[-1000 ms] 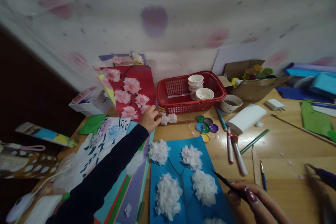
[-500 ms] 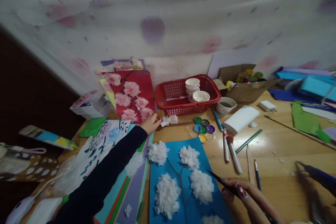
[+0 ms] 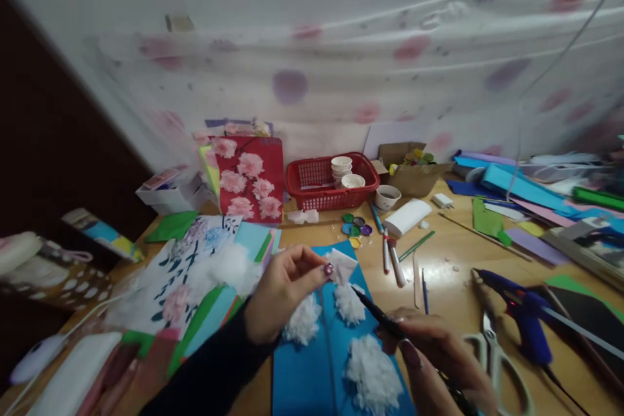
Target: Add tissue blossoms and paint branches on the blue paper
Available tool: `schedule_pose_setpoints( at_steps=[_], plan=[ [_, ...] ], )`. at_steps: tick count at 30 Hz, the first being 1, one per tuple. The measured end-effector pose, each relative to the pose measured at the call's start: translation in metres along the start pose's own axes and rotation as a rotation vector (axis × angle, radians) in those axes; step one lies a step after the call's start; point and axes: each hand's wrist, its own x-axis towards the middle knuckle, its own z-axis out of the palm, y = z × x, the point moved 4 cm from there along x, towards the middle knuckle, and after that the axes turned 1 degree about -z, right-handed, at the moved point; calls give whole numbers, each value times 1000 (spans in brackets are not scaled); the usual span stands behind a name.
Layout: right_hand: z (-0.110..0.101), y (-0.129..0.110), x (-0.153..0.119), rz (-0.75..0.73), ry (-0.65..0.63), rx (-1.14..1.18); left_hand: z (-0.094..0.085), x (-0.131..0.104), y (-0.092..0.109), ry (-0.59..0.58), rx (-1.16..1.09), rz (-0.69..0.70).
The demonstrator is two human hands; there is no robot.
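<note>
At centre, the left hand [image 3: 281, 294] pinches squarish white paper [image 3: 346, 264] up-left of the slender black tool [image 3: 382, 319] the right hand [image 3: 436, 354] grips.

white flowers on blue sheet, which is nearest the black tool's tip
Upper right flower: the black tool ends at its top edge; the left flower and lower right flower lie farther.
</note>
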Motion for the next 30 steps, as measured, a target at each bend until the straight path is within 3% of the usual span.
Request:
schedule_pose_setpoints(
  at_steps=[3,7,11,15,20,24,30],
  plan=[
    [9,-2,-20,-42,-29,-8,27,-49,-12,33,-379,-98],
    [13,0,-40,-49,-31,29,31,-74,-30,117,-709,-147],
    [12,1,-52,8,17,50,27,-81,-40,126,-724,-125],
    [15,-1,-59,40,-78,54,31,-85,-43,97,-764,-110],
    [17,-5,-70,124,50,17,37,-90,-47,102,-763,-140],
    [16,-3,-78,144,55,-105,37,-95,-48,134,-765,-77],
    [14,-5,-88,-77,-89,-106,29,-109,-62,198,-744,-54]
  ],
)
